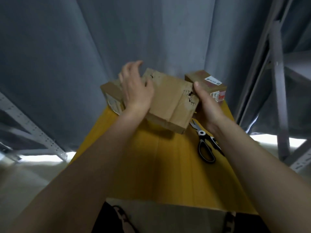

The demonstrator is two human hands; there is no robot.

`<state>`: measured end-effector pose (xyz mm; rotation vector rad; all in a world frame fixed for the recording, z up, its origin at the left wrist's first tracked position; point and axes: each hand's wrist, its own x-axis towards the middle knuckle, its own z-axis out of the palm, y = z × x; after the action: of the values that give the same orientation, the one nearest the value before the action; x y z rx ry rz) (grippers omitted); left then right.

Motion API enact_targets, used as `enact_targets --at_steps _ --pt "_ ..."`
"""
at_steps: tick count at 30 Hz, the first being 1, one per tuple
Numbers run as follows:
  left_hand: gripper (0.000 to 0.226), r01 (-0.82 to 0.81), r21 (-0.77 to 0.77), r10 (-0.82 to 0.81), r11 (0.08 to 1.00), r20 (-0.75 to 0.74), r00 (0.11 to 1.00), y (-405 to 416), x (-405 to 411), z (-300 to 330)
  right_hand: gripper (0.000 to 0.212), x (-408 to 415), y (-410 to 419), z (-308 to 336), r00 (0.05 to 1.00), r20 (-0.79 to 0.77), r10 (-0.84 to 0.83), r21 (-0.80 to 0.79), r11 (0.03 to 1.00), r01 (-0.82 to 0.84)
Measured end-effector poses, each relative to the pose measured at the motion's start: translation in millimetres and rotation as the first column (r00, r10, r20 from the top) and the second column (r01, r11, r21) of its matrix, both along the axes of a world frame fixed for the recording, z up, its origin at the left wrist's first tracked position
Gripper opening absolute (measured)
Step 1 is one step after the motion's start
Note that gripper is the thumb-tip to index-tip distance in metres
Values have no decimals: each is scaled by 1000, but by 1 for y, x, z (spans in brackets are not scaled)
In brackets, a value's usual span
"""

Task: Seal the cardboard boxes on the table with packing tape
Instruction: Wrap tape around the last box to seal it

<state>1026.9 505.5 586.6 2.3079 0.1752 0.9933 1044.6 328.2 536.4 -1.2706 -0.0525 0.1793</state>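
A worn brown cardboard box point(170, 101) with torn, taped edges is held tilted above the yellow table point(151, 165). My right hand point(207, 108) grips its right side, thumb on the top edge. My left hand point(134, 88) rests against its left side, fingers loosely spread. A second cardboard box point(111, 96) sits behind my left hand at the table's far left. A third box point(208, 84) with a white label stands at the far right. No tape roll is visible.
Black-handled scissors point(204, 145) lie on the table's right side under my right forearm. Grey curtains hang behind the table. Metal shelving frames stand at the left point(33, 132) and right point(279, 98).
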Motion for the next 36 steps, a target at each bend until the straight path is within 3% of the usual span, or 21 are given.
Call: enact_targets --at_steps 2,4,10,16,23,30,36 --pt "46 -15 -208 -35 978 -231 972 18 -10 4 36 -12 2 -2 997 -60 48 27 999 -46" --pt "46 47 -363 -190 931 -369 910 32 -25 1 45 -22 5 -7 989 -116 87 34 996 -83" --pt "43 62 -498 -342 865 -495 799 64 -64 -14 35 -43 14 -25 949 -264 173 25 985 -172" --pt "20 -48 -412 -264 910 -665 698 78 -74 -33 50 -56 29 -34 943 -280 181 -57 977 -204" --pt "23 -89 -188 -89 978 -764 639 76 -70 -58 42 -61 50 -42 981 -189 50 -273 957 -101" --pt "24 -1 192 161 981 -820 549 65 -57 -58 48 -57 60 -56 993 -86 -83 -528 849 26" --pt "21 59 272 201 961 -825 528 55 -46 -57 44 -54 58 -68 990 -8 -138 -717 691 91"
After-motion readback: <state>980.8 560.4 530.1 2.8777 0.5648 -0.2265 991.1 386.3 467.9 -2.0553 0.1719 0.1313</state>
